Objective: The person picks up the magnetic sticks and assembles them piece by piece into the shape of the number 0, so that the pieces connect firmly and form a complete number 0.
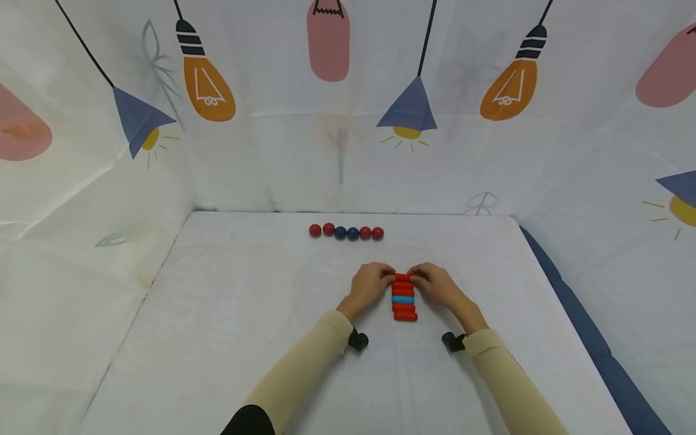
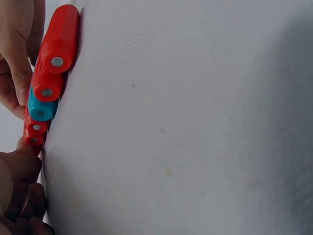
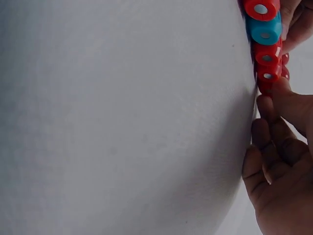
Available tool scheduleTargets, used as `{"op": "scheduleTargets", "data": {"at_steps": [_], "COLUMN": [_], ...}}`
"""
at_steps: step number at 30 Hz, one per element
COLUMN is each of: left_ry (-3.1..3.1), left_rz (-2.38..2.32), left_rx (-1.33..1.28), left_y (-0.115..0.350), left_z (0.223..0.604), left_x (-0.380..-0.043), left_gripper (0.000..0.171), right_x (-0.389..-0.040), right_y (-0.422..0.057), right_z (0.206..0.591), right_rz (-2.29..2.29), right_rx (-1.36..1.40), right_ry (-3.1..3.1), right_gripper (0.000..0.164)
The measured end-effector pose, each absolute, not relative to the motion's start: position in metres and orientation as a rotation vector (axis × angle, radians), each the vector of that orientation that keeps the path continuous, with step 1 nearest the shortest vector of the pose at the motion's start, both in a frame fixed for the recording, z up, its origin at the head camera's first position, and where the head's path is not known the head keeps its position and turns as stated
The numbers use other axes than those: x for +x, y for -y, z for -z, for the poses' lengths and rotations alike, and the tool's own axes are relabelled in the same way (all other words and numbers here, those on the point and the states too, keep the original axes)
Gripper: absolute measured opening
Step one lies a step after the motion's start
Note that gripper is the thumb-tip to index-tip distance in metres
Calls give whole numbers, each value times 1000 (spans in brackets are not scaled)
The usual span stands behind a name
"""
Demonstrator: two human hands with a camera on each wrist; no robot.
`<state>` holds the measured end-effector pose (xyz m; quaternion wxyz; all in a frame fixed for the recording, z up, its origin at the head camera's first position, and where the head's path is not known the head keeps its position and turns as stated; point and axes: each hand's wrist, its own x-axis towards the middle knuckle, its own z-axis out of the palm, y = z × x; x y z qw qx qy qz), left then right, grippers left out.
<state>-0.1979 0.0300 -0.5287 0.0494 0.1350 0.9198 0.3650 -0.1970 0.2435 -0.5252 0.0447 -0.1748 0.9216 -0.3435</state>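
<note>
head view: beyond the blue rod, left hand and right hand pinched the farthest red rod; uneven pushing could have skewed it. left wrist: nearer red rods risked rolling if bumped. right wrist: thumb slipping could have loosened that pinch.

A blue rod sits between red rods — pale discs in their ends — left grip at the farthest.

The head view is bright, both wrist views dimmer.
</note>
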Motion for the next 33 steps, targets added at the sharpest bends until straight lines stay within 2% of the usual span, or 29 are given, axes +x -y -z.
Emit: {"op": "scheduleTargets", "data": {"at_steps": [9,17,25,33], "left_ry": [-2874,-2820,-2767,-2783], "left_rz": [-902,-961,-1134,-1208], "left_rx": [506,506,529,570], "left_y": [-30,-19,9,47], "left_z": [530,527,523,524], "left_x": [-201,-204,-201,-198], "left_gripper": [23,26,26,23], "right_x": [-201,-206,-208,-206], "right_y": [-238,-228,-204,-172], "right_z": [521,517,503,498], "right_rz": [979,960,904,861], "right_rx": [-634,-653,-559,-603], "right_ry": [-2823,-2816,-2759,-2762], "right_gripper": [19,20,25,25]}}
